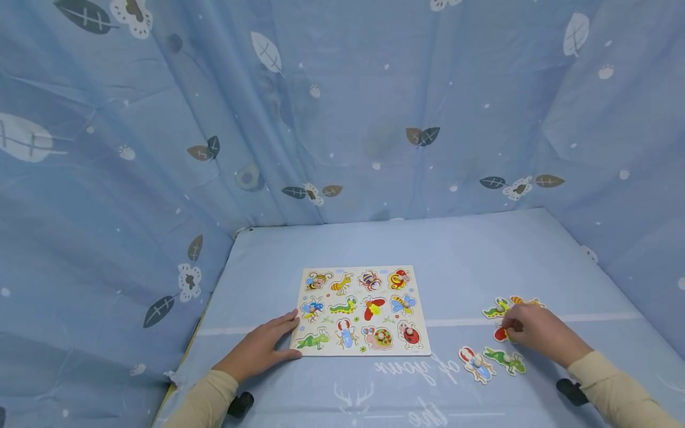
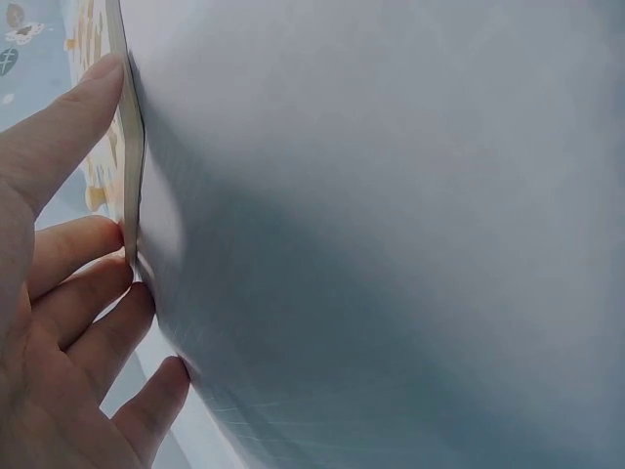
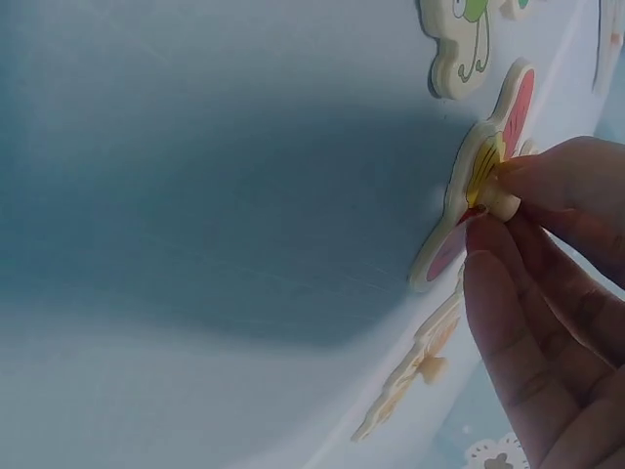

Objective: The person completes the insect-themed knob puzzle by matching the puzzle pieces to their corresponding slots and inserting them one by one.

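A wooden insect puzzle board point(image 1: 337, 318) lies flat on the table, its several pictures in rows, some with knobbed pieces on them. My left hand point(image 1: 266, 343) rests at its left side, thumb near the front corner and the fingertips against the edge point(image 2: 132, 166). Off to the right, my right hand point(image 1: 540, 333) pinches the small wooden knob point(image 3: 500, 200) of a red-winged insect puzzle piece point(image 3: 479, 168) with a yellow body. In the head view that hand covers much of the piece.
Around the right hand lie a green caterpillar piece point(image 1: 496, 309), a striped orange piece point(image 1: 519, 300), a stag beetle piece point(image 1: 477, 365) and a grasshopper piece point(image 1: 506, 360). A pale blue cloth covers the table point(image 1: 257, 255), and patterned curtains point(image 1: 364, 119) hang behind and beside it.
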`<state>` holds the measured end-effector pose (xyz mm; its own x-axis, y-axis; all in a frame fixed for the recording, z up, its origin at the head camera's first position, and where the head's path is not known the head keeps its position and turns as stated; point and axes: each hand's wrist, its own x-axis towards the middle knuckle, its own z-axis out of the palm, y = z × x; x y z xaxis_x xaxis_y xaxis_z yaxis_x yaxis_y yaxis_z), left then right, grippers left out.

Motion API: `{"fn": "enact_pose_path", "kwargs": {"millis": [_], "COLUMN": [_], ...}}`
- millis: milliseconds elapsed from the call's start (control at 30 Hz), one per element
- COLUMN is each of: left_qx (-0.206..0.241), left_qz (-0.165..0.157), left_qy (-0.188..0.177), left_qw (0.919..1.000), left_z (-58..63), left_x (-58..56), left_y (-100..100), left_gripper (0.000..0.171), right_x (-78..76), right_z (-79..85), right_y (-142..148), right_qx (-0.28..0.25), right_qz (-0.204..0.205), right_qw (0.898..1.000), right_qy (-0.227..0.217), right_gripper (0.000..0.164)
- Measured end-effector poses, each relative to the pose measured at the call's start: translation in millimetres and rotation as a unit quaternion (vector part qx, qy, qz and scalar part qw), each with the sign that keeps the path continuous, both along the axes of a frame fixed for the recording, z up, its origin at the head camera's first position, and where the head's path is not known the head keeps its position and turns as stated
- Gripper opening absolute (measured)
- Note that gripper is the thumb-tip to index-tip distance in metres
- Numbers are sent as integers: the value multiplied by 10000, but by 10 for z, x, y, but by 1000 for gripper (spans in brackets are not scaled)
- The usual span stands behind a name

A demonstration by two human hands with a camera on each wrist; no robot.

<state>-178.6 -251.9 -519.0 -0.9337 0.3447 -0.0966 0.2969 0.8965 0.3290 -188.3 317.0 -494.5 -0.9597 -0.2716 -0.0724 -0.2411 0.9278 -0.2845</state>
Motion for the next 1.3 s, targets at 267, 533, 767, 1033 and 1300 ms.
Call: {"fn": "enact_pose_path", "kwargs": {"millis": [267, 533, 767, 1033, 1300], "left_qx": [1, 19, 23, 23, 20], "left_qz": [-72, -45, -4, -33, -9], "left_qy": [51, 9, -10, -64, -95], "left_qw": [10000, 10000, 10000, 10000, 10000], "left_z": [14, 77, 75, 63, 53], "left_x": [1, 4, 11, 10, 15], "left_y": [-8, 5, 24, 17, 26], "left_gripper": [86, 84, 83, 84, 84], "right_x": [-28, -106, -355, -617, -729], "right_z": [-24, 129, 249, 226, 121], "right_y": [33, -235, -751, -1483, -2037], "right_qx": [-17, -154, -550, -615, -734], "right_qz": [-74, 293, 752, 1450, 2039], "right_qw": [10000, 9992, 9953, 9864, 9752], "right_qy": [-46, 244, 277, 463, 443], "right_gripper": [11, 13, 13, 8, 11]}}
